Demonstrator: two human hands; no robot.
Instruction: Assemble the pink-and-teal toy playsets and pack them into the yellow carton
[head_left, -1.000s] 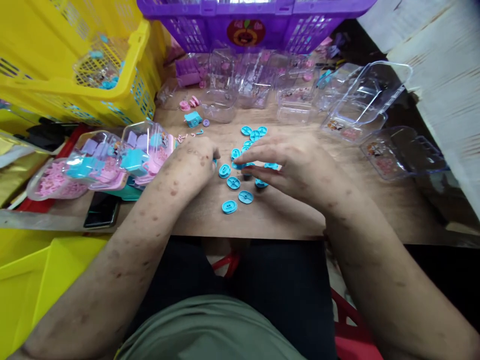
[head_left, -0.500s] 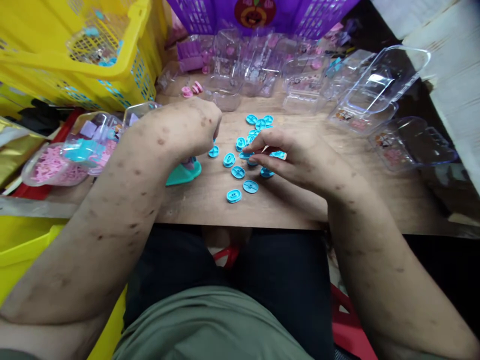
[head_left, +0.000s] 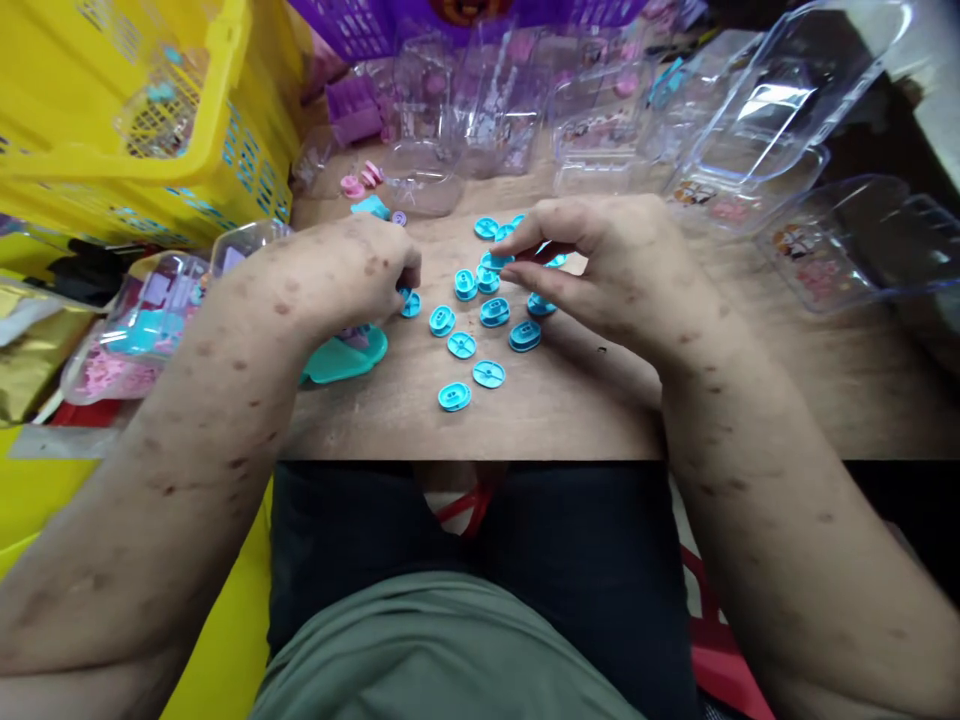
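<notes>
Pinching a blue disc (head_left: 493, 263) narrowly between thumb and forefinger, that's the right hand (head_left: 611, 250) at work above the desk (head_left: 375, 425)! Its other fingers are harder to read, tucked behind, and they mask part of the scatter: at the far end, one disc peeks out past the knuckles and another is half lost behind the palm. Below the pinch, loose discs (head_left: 488, 374) lie in plain sight, ribbed backs or slotted hubs showing.

Over to the left hand (head_left: 352, 265), curled with its back to us, and the fingertips are out of sight! A single disc (head_left: 410, 303) pokes out right by them; gripped, touched or merely next door, I cannot tell. That same arm covers plenty: a turquoise base (head_left: 345, 357) is cut short by the wrist, with something purplish on it too blurred to name, and the clear tub (head_left: 112, 370) of pink bits disappears partly behind the forearm.

Up top, the purple basket (head_left: 360, 25) is sliced by the frame, its round badge barely in. Clear cases (head_left: 600, 120) crowd beneath it, overlapping so heavily that their edges blur together.
</notes>
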